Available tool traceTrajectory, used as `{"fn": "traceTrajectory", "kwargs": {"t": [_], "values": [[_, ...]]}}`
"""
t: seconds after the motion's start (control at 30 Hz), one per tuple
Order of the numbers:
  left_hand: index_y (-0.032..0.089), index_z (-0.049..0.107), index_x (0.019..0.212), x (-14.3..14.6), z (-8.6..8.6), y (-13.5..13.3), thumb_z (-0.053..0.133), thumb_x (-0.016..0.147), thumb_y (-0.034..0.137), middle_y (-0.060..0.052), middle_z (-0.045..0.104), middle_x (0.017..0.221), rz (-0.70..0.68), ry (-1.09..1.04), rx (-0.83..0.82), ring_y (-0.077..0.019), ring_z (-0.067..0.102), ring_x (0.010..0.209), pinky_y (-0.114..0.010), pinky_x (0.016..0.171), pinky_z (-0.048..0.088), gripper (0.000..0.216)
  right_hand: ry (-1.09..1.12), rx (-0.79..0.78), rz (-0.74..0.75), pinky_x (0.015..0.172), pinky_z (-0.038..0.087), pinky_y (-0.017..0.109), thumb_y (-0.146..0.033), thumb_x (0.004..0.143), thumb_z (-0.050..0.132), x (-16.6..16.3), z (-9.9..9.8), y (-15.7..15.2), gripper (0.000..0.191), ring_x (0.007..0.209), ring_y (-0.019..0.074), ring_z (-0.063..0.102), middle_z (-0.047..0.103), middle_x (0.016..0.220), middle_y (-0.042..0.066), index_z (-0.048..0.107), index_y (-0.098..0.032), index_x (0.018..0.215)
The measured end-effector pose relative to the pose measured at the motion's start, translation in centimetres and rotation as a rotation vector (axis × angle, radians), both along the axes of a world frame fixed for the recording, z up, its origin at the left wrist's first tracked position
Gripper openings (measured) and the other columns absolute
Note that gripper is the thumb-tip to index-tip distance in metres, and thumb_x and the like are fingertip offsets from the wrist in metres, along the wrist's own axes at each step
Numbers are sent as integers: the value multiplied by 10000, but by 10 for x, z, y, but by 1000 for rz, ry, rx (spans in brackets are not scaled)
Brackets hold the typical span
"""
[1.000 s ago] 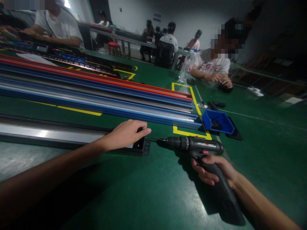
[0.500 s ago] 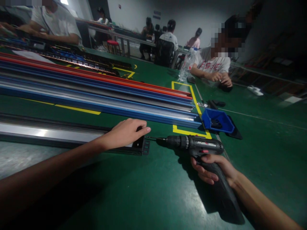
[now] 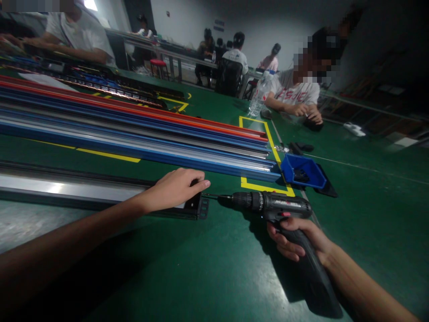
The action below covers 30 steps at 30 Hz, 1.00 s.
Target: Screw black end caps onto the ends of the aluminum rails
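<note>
My right hand [image 3: 295,239] is wrapped round the grip of a black cordless drill [image 3: 288,205], its index finger by the trigger. The drill points left, and its long thin bit [image 3: 217,197] reaches the end of a black-and-silver metal rail [image 3: 83,188]. Over that rail's end lies my left hand [image 3: 179,188], its fingers curled over the far side and the thumb along the near top. A black end cap with slots [image 3: 203,209] sticks out there. Where the bit tip meets the cap is partly hidden by my thumb.
Long blue rails [image 3: 201,163] and an orange rail [image 3: 201,121] lie side by side beyond my left hand. A blue bin [image 3: 311,172] with small dark parts stands at their right end. Further back are a water bottle [image 3: 258,96] and a co-worker [image 3: 298,96] across the table.
Both hands and the drill hold almost the same place. A small light now shows on the drill near its trigger. The view has shifted slightly.
</note>
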<state>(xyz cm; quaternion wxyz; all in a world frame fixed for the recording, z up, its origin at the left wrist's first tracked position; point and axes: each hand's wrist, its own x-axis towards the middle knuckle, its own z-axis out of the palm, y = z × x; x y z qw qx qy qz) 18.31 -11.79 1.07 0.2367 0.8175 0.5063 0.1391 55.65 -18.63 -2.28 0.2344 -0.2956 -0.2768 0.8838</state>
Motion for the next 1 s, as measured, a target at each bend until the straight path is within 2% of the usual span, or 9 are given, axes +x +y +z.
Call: {"fn": "traceTrajectory", "kwargs": {"t": [1.0], "values": [[204,538,716,0,0,0,435,1003,569,20,580,672,5,-1,-15,-151,514,631,-285,600,271,476,39,26,-1,483,480,179,-256,920,614,-1,-1,0,244,413,27,406,627,731,15,740,-57,983]]}}
